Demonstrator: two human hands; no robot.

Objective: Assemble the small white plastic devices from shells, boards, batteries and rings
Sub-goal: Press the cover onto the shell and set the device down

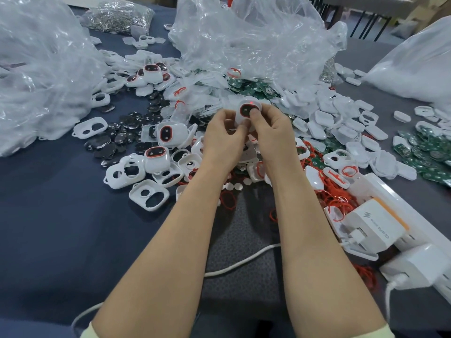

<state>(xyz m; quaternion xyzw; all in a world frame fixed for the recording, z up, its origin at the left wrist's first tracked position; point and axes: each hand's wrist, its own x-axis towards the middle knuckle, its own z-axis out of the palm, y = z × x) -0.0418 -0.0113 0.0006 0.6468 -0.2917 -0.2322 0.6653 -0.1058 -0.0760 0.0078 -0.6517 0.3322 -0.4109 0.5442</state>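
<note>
So the grip here is two-handed: left hand (pixel 223 136) and right hand (pixel 274 134) both pinch the same little white device (pixel 244 109), held up just above the pile in the middle of the table (pixel 48 215). The left thumb sits at its near edge. The right thumb (pixel 255 116) presses on the dark oval face, and there's a tiny red light (pixel 251 102) glowing at the far end. That looks to me like a button test on a unit that's already snapped together.

The device's long axis runs pretty much straight away from the person, light end farthest out. Neither hand is really nearer, since both are wrapped around it.

Going outward: closed-up devices (pixel 156 156) with the same dark faces sit off to the left, a few more farther back. If this one passes, I'd guess it goes over there, which makes the left hand the nearer one for the drop. Empty front shells (pixel 148 195) lie just in front of those, and dark oval button pads (pixel 117 137) are scattered beyond them. Green boards (pixel 251 85) are heaped right behind the hands, white back shells (pixel 317 128) to the right, red rings (pixel 336 198) near the right forearm. Big crinkly plastic bags (pixel 256 40) tower at the back, and a power strip with chargers (pixel 373 223) sits bottom right.
</note>
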